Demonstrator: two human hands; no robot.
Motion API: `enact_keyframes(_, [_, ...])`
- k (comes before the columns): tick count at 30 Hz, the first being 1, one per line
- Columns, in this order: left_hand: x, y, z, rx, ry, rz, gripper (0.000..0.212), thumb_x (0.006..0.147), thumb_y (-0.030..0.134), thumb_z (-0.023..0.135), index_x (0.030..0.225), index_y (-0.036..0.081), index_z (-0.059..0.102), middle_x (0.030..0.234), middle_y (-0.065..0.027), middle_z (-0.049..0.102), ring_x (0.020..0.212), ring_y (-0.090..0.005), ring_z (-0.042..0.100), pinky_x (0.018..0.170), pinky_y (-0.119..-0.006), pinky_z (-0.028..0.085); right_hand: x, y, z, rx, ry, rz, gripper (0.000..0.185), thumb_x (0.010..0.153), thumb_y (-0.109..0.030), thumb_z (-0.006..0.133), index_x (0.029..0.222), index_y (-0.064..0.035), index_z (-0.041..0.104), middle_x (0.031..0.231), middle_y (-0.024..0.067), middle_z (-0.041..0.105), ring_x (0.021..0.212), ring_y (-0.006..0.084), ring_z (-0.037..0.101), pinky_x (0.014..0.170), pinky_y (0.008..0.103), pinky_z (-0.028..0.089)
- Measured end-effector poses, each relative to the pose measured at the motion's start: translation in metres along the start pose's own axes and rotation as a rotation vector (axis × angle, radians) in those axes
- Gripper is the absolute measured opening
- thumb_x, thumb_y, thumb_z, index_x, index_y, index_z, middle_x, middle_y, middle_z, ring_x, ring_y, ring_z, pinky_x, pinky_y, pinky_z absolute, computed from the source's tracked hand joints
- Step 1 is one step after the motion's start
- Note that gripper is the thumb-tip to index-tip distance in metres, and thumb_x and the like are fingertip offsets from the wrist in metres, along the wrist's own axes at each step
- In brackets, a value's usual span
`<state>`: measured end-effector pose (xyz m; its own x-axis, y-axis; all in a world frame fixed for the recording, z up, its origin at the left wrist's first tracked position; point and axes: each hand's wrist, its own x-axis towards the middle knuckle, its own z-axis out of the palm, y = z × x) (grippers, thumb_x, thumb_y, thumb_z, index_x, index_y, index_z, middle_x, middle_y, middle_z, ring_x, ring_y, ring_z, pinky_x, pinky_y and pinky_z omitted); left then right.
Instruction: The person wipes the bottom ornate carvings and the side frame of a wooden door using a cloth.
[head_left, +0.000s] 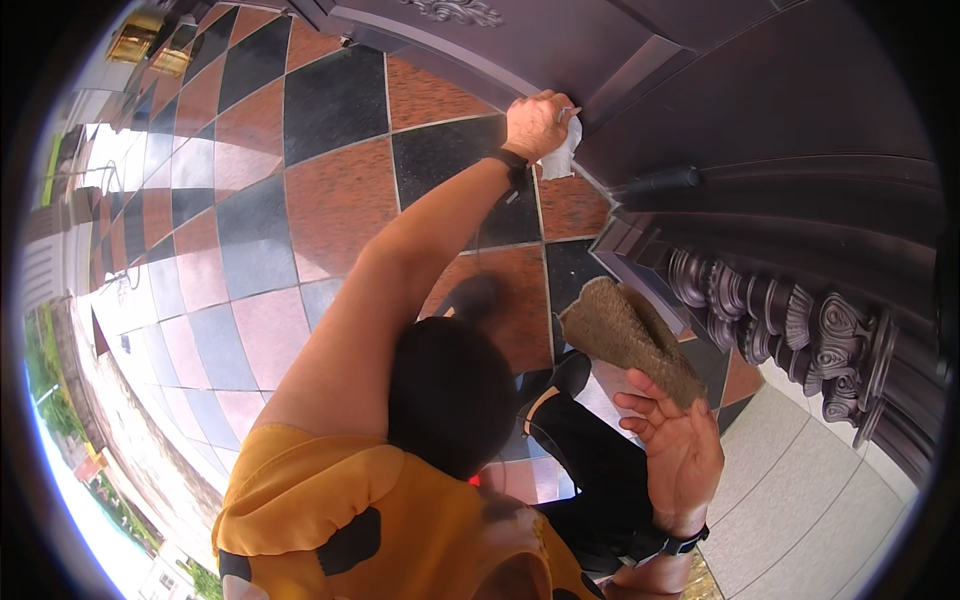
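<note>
My left hand (538, 126), at the upper middle, presses a crumpled white cloth or tissue (561, 154) against the lower edge of a dark metal door (637, 82). Its back is towards me, with a black band at the wrist. My right hand (679, 450) is at the lower right, palm up. Between its thumb and fingers it grips one end of a folded brown cloth (626, 334), whose other end hangs over the tiles. A watch or band is on this wrist.
Red and black checkered floor tiles (341, 210) lie below me. At the right stand a dark door frame with ornate moulded columns (787, 322) and a pale stone step (795, 487). My black-trousered legs and dark shoes (574, 375) are close by. A door hinge (664, 180) juts out.
</note>
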<state>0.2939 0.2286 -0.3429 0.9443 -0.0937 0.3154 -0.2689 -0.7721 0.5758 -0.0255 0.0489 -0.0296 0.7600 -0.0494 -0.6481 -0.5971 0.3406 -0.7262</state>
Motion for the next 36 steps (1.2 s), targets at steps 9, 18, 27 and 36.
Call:
enact_keyframes(9, [-0.014,0.008,-0.022,-0.154,0.016,-0.119,0.026,0.091,0.033,0.067,0.098,0.009,0.07,0.099,-0.014,0.071,0.09,-0.0351,0.068,0.079,-0.043,0.054,0.002,0.0,-0.001,0.016,-0.01,0.0,0.058,0.105,-0.039,0.032,0.133,0.0088,0.047,0.132,0.0299,0.056,0.112,0.0362,0.062,0.091,0.0409,0.051])
enact_keyframes(18, [0.033,0.097,-0.095,-0.459,0.506,0.366,0.038,0.075,-0.004,0.071,0.11,0.009,0.067,0.116,-0.0109,0.06,0.101,-0.0314,0.057,0.085,-0.037,0.049,0.0,0.002,0.0,0.003,-0.036,0.007,0.05,0.105,-0.034,0.034,0.134,0.0049,0.045,0.133,0.0308,0.056,0.114,0.0357,0.062,0.092,0.0398,0.049])
enact_keyframes(27, [-0.082,-0.051,0.041,-0.154,-0.404,-0.039,0.038,0.078,0.0,0.06,0.11,0.015,0.073,0.104,-0.0165,0.069,0.102,-0.0353,0.065,0.089,-0.044,0.054,-0.001,-0.001,0.003,-0.064,-0.049,0.012,0.052,0.103,-0.035,0.038,0.134,0.0058,0.046,0.131,0.03,0.058,0.113,0.0351,0.063,0.091,0.0391,0.049])
enact_keyframes(36, [-0.016,-0.005,0.007,-0.261,-0.027,0.068,0.034,0.074,-0.007,0.06,0.101,0.01,0.07,0.104,-0.0156,0.063,0.102,-0.0372,0.062,0.088,-0.044,0.052,0.0,-0.006,0.012,-0.079,-0.052,0.009,0.034,0.103,-0.035,0.04,0.095,-0.0027,0.047,0.13,0.0353,0.056,0.113,0.0379,0.063,0.091,0.0404,0.05])
